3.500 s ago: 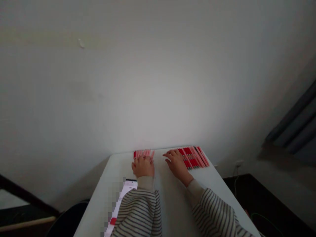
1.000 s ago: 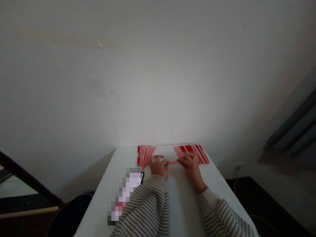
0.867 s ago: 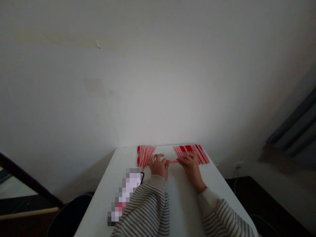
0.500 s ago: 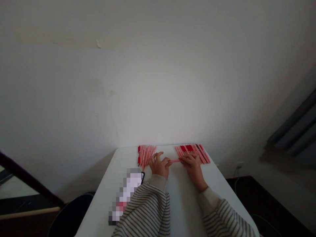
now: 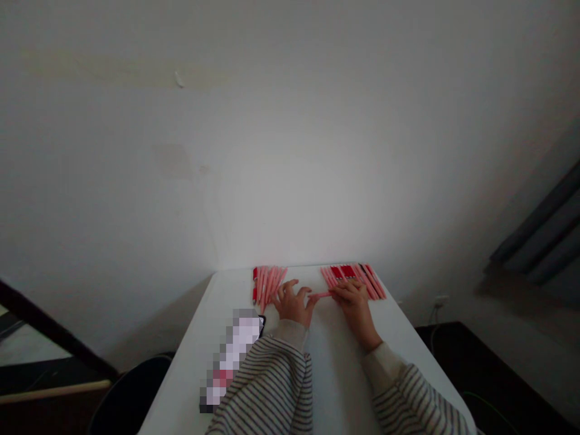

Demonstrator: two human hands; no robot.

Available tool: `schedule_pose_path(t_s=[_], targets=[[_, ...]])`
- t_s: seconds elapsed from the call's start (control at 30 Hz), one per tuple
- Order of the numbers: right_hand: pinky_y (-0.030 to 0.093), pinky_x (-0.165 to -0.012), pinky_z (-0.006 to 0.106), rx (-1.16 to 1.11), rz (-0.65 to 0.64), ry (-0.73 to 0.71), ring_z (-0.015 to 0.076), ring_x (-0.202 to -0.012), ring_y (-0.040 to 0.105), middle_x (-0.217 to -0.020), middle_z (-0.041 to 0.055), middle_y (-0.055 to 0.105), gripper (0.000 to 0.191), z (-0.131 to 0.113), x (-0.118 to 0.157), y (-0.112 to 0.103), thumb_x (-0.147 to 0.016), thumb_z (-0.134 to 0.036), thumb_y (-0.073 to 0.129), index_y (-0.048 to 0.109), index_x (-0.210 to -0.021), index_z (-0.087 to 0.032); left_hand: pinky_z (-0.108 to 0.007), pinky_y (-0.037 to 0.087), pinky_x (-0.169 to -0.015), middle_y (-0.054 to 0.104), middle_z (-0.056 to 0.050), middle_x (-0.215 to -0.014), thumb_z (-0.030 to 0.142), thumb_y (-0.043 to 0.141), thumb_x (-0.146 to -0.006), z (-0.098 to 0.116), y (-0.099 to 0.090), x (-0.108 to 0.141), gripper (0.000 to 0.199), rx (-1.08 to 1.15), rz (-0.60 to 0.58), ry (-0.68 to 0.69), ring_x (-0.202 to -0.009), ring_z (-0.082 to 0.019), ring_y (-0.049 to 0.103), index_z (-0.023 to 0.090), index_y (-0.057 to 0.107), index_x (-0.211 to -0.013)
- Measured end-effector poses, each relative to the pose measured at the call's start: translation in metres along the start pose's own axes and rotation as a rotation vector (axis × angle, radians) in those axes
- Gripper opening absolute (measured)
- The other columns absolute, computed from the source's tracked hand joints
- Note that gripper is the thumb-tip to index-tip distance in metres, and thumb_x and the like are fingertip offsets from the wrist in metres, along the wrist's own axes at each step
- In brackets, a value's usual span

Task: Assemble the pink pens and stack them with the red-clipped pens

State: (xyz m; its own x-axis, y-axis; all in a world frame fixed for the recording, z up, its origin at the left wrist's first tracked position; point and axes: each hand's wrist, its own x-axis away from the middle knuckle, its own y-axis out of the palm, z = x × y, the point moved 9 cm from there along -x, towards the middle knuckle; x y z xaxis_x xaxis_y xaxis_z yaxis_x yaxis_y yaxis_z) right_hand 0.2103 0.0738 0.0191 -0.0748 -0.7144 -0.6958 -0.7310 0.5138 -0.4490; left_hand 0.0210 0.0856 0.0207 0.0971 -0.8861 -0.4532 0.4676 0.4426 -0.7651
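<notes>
A pink pen (image 5: 321,295) lies level between my two hands. My right hand (image 5: 354,302) has its fingers closed on the pen's right end. Thumb and index finger of my left hand (image 5: 293,303) stand apart at the pen's left end, the other fingers spread. Several pink pens (image 5: 269,284) lie in a loose bunch beside my left hand, with a red piece at their left edge. Beyond and right of my right hand is a row of more pink pens (image 5: 372,283), with red pieces (image 5: 343,272) among them.
A white table (image 5: 333,374) stands against a pale wall (image 5: 290,151). On its left part lies a phone (image 5: 233,356) with a blurred screen, partly behind my left sleeve. A dark round object (image 5: 131,396) is at the lower left, a grey curtain (image 5: 544,229) at the right.
My left thumb and index finger have parted at the pen's left end. My right hand and the pen have hardly moved.
</notes>
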Motion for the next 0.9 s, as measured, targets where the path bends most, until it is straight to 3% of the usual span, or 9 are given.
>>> schedule_pose_path(t_s=[0.13,0.2,0.4,0.53,0.63,0.73,0.9], targets=[[0.038,-0.088,0.044,0.0,-0.026,0.007,0.0251,-0.099,0.044,-0.092,0.0056,0.068,0.018,0.0011,0.0003,0.0009,-0.085,-0.033,0.057,0.073,-0.09,-0.029,-0.05,0.023,-0.103,0.055,0.0,-0.123,0.045,0.067,-0.071,0.0022,0.0032,0.0005,0.018,0.023,-0.029,0.032,-0.118,-0.023,0.04,0.038,0.07,-0.087],[0.038,-0.088,0.044,0.003,-0.033,0.001,0.0251,-0.099,0.044,-0.092,0.0054,0.068,0.017,0.0006,0.0002,0.0013,-0.085,-0.033,0.057,0.073,-0.089,-0.029,-0.05,0.024,-0.103,0.055,0.001,-0.123,0.044,0.064,-0.074,0.002,0.0045,0.0006,0.012,0.02,-0.041,0.029,-0.118,-0.023,0.04,0.036,0.07,-0.081],[0.038,-0.088,0.043,-0.004,-0.041,0.011,0.0247,-0.098,0.043,-0.092,0.0051,0.068,0.017,-0.0015,-0.0009,0.001,-0.085,-0.033,0.057,0.073,-0.088,-0.028,-0.057,0.018,-0.104,0.057,0.001,-0.123,0.045,0.053,-0.081,0.0011,0.0044,0.0007,0.023,-0.033,-0.039,-0.005,-0.12,-0.025,0.039,0.032,0.071,-0.076],[0.038,-0.088,0.044,-0.003,-0.036,0.015,0.0252,-0.099,0.044,-0.092,0.006,0.068,0.019,-0.0013,-0.0008,0.0003,-0.085,-0.035,0.056,0.074,-0.089,-0.028,-0.055,0.019,-0.106,0.055,-0.001,-0.126,0.05,0.064,-0.072,0.0027,0.0014,0.0004,0.026,0.004,-0.023,0.004,-0.12,-0.026,0.04,0.039,0.07,-0.094],[0.039,-0.087,0.044,0.008,-0.029,0.013,0.0254,-0.098,0.044,-0.092,0.0059,0.068,0.019,0.0001,-0.0001,0.0005,-0.085,-0.035,0.056,0.074,-0.089,-0.029,-0.053,0.019,-0.106,0.056,0.001,-0.125,0.046,0.071,-0.066,0.0042,0.0019,0.0,0.025,0.023,-0.042,0.022,-0.119,-0.024,0.041,0.039,0.07,-0.089],[0.039,-0.087,0.044,0.005,-0.029,0.005,0.0254,-0.098,0.045,-0.092,0.0058,0.067,0.018,-0.0003,0.0,0.0012,-0.084,-0.034,0.057,0.073,-0.089,-0.029,-0.055,0.019,-0.106,0.057,0.002,-0.124,0.042,0.068,-0.07,0.0038,0.0024,0.0,0.01,0.01,-0.058,0.014,-0.119,-0.024,0.04,0.036,0.071,-0.078],[0.039,-0.087,0.045,-0.002,-0.027,-0.004,0.0254,-0.099,0.045,-0.092,0.0059,0.067,0.016,-0.0007,-0.0008,0.0014,-0.083,-0.033,0.058,0.073,-0.087,-0.029,-0.058,0.018,-0.106,0.057,0.001,-0.125,0.045,0.056,-0.08,0.0049,0.0016,0.0007,0.021,-0.035,-0.054,0.001,-0.12,-0.025,0.039,0.031,0.072,-0.076]])
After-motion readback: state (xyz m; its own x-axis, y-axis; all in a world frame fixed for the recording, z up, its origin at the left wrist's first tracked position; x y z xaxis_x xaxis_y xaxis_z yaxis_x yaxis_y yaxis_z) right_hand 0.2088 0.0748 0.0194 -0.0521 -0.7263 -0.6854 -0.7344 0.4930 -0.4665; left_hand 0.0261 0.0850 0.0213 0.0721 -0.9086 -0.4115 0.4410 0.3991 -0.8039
